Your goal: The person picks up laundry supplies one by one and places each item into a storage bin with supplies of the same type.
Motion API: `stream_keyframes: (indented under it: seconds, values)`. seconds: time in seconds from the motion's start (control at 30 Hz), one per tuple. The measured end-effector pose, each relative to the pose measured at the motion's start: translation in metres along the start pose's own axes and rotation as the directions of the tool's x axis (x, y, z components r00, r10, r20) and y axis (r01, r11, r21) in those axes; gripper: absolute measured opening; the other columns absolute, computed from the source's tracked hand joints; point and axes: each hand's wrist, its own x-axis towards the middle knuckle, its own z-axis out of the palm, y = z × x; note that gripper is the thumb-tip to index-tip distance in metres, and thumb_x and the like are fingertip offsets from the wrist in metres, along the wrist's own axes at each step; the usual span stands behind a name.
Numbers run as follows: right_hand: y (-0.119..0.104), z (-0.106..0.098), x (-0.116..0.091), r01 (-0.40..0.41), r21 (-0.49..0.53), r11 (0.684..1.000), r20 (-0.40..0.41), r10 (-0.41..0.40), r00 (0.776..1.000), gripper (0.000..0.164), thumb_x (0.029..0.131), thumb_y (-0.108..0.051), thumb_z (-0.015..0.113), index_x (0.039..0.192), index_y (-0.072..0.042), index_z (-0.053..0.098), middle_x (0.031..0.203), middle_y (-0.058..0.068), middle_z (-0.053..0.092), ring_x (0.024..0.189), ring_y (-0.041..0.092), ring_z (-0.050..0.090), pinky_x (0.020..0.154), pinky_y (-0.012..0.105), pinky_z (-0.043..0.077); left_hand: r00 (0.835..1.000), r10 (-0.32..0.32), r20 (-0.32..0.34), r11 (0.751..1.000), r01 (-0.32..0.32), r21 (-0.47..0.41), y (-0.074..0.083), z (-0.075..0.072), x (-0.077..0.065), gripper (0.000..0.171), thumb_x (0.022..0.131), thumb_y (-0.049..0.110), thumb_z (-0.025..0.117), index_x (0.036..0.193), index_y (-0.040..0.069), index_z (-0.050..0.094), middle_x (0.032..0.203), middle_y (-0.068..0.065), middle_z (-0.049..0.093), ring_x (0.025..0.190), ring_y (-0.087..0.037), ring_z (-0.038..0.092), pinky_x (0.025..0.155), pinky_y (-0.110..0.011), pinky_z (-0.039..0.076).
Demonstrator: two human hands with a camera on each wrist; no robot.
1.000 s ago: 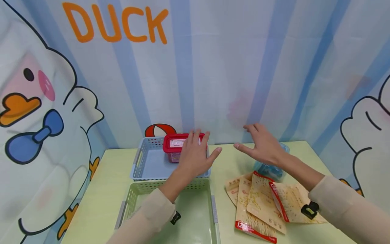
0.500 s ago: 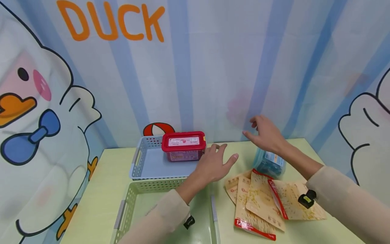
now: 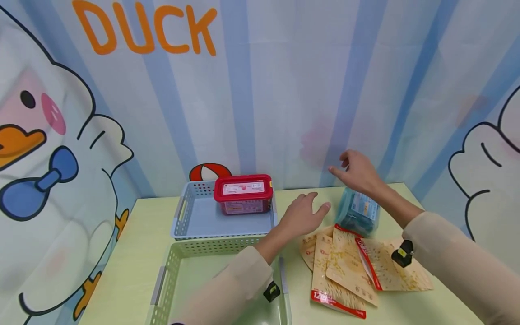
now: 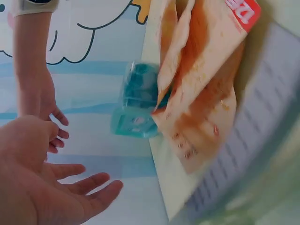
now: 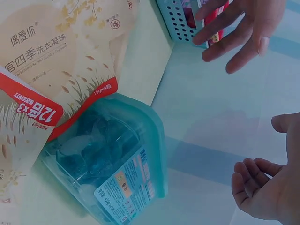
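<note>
My left hand [image 3: 301,215] hovers over the table just right of the blue basket, fingers loosely bent and holding nothing. My right hand [image 3: 357,172], also holding nothing, is raised above a teal-lidded clear tub of blue laundry capsules [image 3: 359,212]. In the right wrist view that tub [image 5: 105,154] lies tipped on its side, apart from the curled fingers of my right hand [image 5: 267,187]. Several beige laundry capsule pouches [image 3: 351,271] with red edges overlap on the table in front of it. A red-lidded tub [image 3: 243,194] sits inside the blue basket [image 3: 195,225].
A green basket [image 3: 172,271] with grey handles stands in front of the blue one, partly under my left sleeve. The pale yellow table [image 3: 122,262] ends at a striped curtain [image 3: 276,90] with cartoon ducks.
My left hand has moved right, from over the red-lidded tub to beside the blue basket. My right hand has risen slightly and its fingers have bent, uncovering more of the teal-lidded tub.
</note>
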Motion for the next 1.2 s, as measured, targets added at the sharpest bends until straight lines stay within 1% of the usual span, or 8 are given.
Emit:
stream_keyframes:
  seconds: [0.2, 0.37, 0.63, 0.73, 0.83, 1.0, 1.1, 1.2]
  values:
    - [0.005, 0.0, 0.003, -0.023, 0.01, 1.0, -0.015, 0.023, 1.0, 0.055, 0.106, -0.037, 0.064, 0.131, 0.011, 0.056, 0.12, 0.03, 0.061, 0.108, 0.044, 0.062, 0.089, 0.059, 0.053, 0.993, 0.028, -0.114, 0.99, -0.043, -0.131, 0.008, 0.011, 0.007, 0.048, 0.108, 0.039, 0.061, 0.145, 0.01, 0.063, 0.135, -0.008, 0.069, 0.118, -0.022, 0.067, 0.099, -0.037, 0.056]
    - [0.012, 0.003, 0.006, -0.07, 0.012, 0.997, 0.004, 0.07, 0.998, 0.055, 0.106, -0.038, 0.063, 0.13, 0.012, 0.056, 0.116, 0.029, 0.063, 0.102, 0.042, 0.062, 0.085, 0.058, 0.054, 0.99, -0.011, -0.14, 0.978, -0.019, -0.209, 0.01, 0.023, 0.012, 0.042, 0.105, 0.034, 0.067, 0.139, 0.009, 0.067, 0.128, -0.007, 0.072, 0.109, -0.02, 0.069, 0.092, -0.035, 0.058]
    - [0.025, 0.008, 0.007, -0.154, 0.017, 0.988, 0.039, 0.153, 0.987, 0.054, 0.107, -0.04, 0.062, 0.125, 0.01, 0.055, 0.119, 0.031, 0.061, 0.103, 0.044, 0.061, 0.086, 0.059, 0.052, 0.991, -0.074, -0.11, 0.979, 0.051, -0.198, 0.015, 0.045, 0.019, 0.038, 0.102, 0.031, 0.073, 0.132, 0.009, 0.072, 0.121, -0.004, 0.073, 0.103, -0.017, 0.069, 0.085, -0.031, 0.058]
    - [0.03, 0.009, 0.005, -0.173, 0.017, 0.985, 0.035, 0.173, 0.984, 0.051, 0.107, -0.038, 0.061, 0.122, 0.01, 0.055, 0.115, 0.03, 0.061, 0.098, 0.042, 0.061, 0.085, 0.058, 0.052, 0.992, -0.077, -0.103, 0.983, 0.058, -0.173, 0.018, 0.052, 0.021, 0.037, 0.101, 0.031, 0.075, 0.13, 0.008, 0.073, 0.12, -0.004, 0.074, 0.104, -0.017, 0.07, 0.085, -0.03, 0.059]
    - [0.035, 0.011, 0.003, -0.184, 0.003, 0.983, 0.025, 0.184, 0.983, 0.047, 0.107, -0.036, 0.062, 0.118, 0.01, 0.056, 0.107, 0.028, 0.061, 0.088, 0.038, 0.06, 0.08, 0.055, 0.052, 0.993, -0.082, -0.087, 0.986, 0.068, -0.151, 0.021, 0.057, 0.022, 0.041, 0.1, 0.031, 0.075, 0.133, 0.007, 0.072, 0.123, -0.003, 0.074, 0.11, -0.017, 0.07, 0.088, -0.031, 0.059]
    - [0.044, 0.017, 0.001, -0.2, 0.001, 0.98, 0.012, 0.2, 0.98, 0.043, 0.105, -0.032, 0.064, 0.115, 0.01, 0.056, 0.101, 0.026, 0.061, 0.08, 0.033, 0.06, 0.078, 0.053, 0.052, 0.995, -0.098, -0.018, 0.986, 0.095, -0.139, 0.022, 0.065, 0.019, 0.047, 0.102, 0.035, 0.073, 0.14, 0.007, 0.068, 0.133, -0.004, 0.07, 0.119, -0.02, 0.068, 0.094, -0.034, 0.059]
    - [0.05, 0.021, 0.0, -0.209, -0.002, 0.978, 0.012, 0.209, 0.978, 0.043, 0.105, -0.03, 0.064, 0.116, 0.011, 0.057, 0.101, 0.026, 0.062, 0.079, 0.033, 0.06, 0.079, 0.054, 0.053, 0.995, -0.099, 0.004, 0.987, 0.099, -0.124, 0.022, 0.069, 0.018, 0.048, 0.103, 0.038, 0.071, 0.14, 0.008, 0.068, 0.133, -0.004, 0.069, 0.118, -0.02, 0.068, 0.093, -0.034, 0.059]
    - [0.056, 0.024, -0.001, -0.226, -0.024, 0.974, 0.022, 0.226, 0.974, 0.043, 0.105, -0.029, 0.064, 0.116, 0.012, 0.056, 0.099, 0.026, 0.062, 0.077, 0.032, 0.06, 0.079, 0.054, 0.053, 0.995, -0.097, 0.002, 0.99, 0.096, -0.099, 0.022, 0.072, 0.019, 0.048, 0.102, 0.04, 0.071, 0.14, 0.009, 0.068, 0.131, -0.003, 0.069, 0.113, -0.019, 0.069, 0.09, -0.032, 0.059]
